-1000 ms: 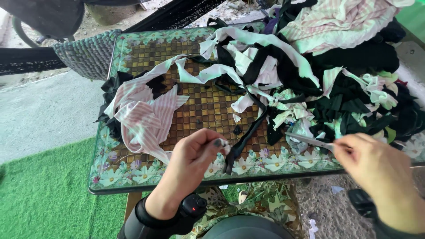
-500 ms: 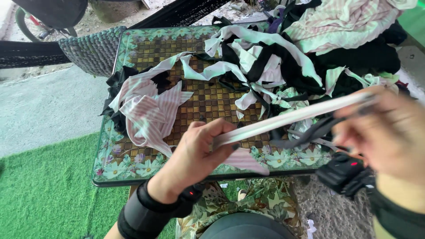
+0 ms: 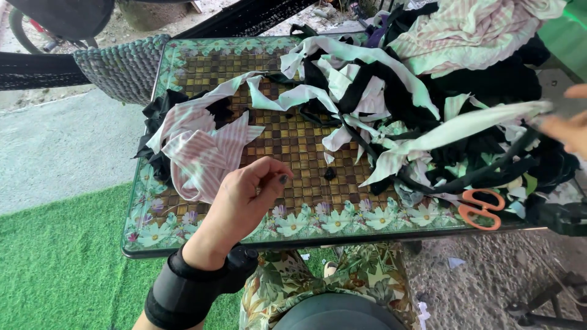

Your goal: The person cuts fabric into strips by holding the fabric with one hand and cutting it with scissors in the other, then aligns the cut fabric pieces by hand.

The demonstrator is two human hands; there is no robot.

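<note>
My left hand hovers over the front of a table with a brown mosaic top and a flowered border. Its fingers are loosely curled and hold nothing. My right hand is blurred at the right edge, gripping the end of a long white fabric strip that stretches left over the pile. A black strip sags just below the white one. Orange-handled scissors lie on the table's front right corner, free of both hands.
A big heap of black, white and pale green fabric scraps covers the table's right and back. A pink-striped piece lies at the left. A grey woven seat stands behind the table; green turf is at the left.
My left hand let go of the white strip and now hangs bare. My right hand swung right, pulling the strip over the pile. The scissers left my right hand and lie on the table.
</note>
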